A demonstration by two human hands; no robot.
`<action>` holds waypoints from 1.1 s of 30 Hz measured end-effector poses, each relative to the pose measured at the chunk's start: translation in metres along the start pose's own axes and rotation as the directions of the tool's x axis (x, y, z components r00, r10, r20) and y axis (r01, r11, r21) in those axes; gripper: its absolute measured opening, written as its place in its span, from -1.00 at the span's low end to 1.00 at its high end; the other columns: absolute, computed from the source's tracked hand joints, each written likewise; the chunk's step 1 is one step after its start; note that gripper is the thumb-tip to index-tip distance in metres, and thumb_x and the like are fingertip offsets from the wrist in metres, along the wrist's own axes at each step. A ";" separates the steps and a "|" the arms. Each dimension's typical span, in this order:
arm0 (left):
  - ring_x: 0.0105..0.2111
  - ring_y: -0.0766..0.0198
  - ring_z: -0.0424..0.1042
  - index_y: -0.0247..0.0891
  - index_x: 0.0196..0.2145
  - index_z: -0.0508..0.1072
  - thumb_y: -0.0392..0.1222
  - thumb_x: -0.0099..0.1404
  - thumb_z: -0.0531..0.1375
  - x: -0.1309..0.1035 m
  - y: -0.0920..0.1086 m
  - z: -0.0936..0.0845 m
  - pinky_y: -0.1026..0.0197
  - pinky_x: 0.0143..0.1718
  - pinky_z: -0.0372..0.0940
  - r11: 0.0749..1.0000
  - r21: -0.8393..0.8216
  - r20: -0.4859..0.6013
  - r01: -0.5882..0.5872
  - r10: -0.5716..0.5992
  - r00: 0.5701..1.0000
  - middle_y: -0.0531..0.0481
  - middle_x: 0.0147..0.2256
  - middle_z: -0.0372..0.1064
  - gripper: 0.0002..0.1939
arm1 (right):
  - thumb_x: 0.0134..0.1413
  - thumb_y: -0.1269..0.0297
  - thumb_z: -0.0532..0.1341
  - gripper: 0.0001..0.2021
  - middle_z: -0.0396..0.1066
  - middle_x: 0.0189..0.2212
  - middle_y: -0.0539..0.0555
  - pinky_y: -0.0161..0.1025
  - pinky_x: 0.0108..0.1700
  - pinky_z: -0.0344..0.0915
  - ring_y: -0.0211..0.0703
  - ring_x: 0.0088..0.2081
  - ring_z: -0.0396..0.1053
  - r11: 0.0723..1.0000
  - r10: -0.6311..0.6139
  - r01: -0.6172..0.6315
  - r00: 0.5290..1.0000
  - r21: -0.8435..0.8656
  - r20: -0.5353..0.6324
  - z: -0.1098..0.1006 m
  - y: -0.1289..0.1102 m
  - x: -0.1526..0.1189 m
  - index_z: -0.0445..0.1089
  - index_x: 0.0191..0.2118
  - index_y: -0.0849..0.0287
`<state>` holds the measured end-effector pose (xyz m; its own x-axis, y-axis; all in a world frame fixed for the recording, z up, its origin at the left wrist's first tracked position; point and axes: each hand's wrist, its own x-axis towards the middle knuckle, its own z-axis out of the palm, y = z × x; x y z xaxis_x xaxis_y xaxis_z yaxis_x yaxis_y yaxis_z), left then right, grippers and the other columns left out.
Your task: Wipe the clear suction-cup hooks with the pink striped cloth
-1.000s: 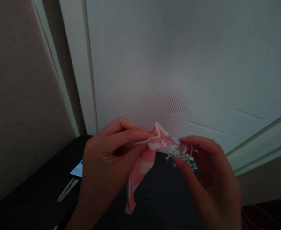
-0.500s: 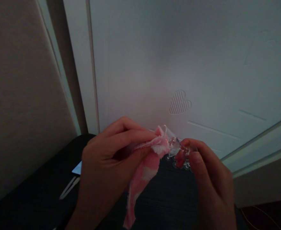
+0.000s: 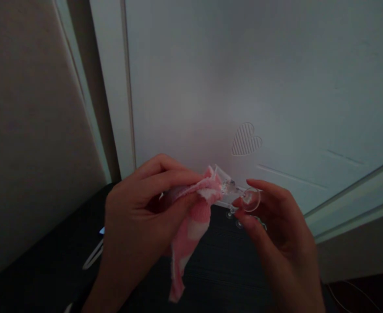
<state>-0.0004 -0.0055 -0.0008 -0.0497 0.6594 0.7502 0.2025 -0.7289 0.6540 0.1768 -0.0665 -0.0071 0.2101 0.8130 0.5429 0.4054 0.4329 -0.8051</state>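
In the head view, my left hand (image 3: 152, 217) is closed on a pink-and-white fluffy cloth (image 3: 198, 221), pinched between thumb and fingers, with one end hanging down. The cloth wraps the left end of a small clear figurine-like piece (image 3: 231, 188). At the piece's right end is a clear round disc (image 3: 251, 199). My right hand (image 3: 279, 230) holds this end, index finger above and thumb below. Below and behind the piece, more small clear round parts (image 3: 239, 224) show, partly hidden by my right hand; what they belong to I cannot make out.
A dark tabletop (image 3: 224, 265) lies beneath my hands. Behind it stands a white panel (image 3: 191, 87) with an engraved striped heart (image 3: 246, 140). At the left, a white looped strip (image 3: 93, 256) and a bright-edged object (image 3: 102, 231) lie partly behind my left hand.
My right fingers have spread and shifted on the clear piece, and its round disc now faces me. Cloth and left hand have moved slightly left.
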 end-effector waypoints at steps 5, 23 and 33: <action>-0.50 0.37 0.42 0.06 -0.34 0.66 -0.35 0.18 0.36 0.001 0.003 -0.001 0.22 -0.61 0.19 0.998 -0.062 0.009 0.030 -0.029 1.000 0.15 -0.42 0.46 -0.76 | 0.19 0.38 0.29 -0.69 0.51 -0.21 -0.08 -0.28 -0.15 0.37 -0.22 -0.18 0.49 0.997 -0.024 0.021 0.999 -0.071 -0.036 0.002 -0.004 -0.002 0.43 0.01 -0.12; -0.50 0.39 0.43 -0.04 -0.32 0.66 -0.29 0.21 0.36 0.002 0.004 -0.002 0.26 -0.59 0.21 0.997 -0.079 0.046 0.021 -0.017 0.999 0.14 -0.42 0.45 -0.86 | 0.39 0.19 0.02 -0.70 0.39 -0.51 -0.08 -0.32 -0.36 0.22 -0.27 -0.40 0.35 1.000 0.003 -0.005 0.996 -0.023 -0.091 0.014 -0.014 -0.001 0.45 -0.31 0.03; -0.50 0.32 0.43 -0.05 -0.38 0.65 -0.29 0.17 0.37 0.002 0.000 -0.001 0.22 -0.57 0.20 0.996 -0.076 0.030 0.041 -0.039 0.999 0.11 -0.44 0.47 -0.88 | 0.07 0.46 0.36 -0.60 0.50 -0.30 -0.13 -0.29 -0.17 0.40 -0.23 -0.21 0.51 0.999 0.016 -0.013 0.998 0.044 -0.061 0.006 -0.004 0.000 0.36 -0.03 -0.13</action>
<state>-0.0014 -0.0042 0.0008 -0.0281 0.6922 0.7212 0.1253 -0.7133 0.6895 0.1701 -0.0661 -0.0058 0.2701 0.7945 0.5439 0.3635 0.4389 -0.8217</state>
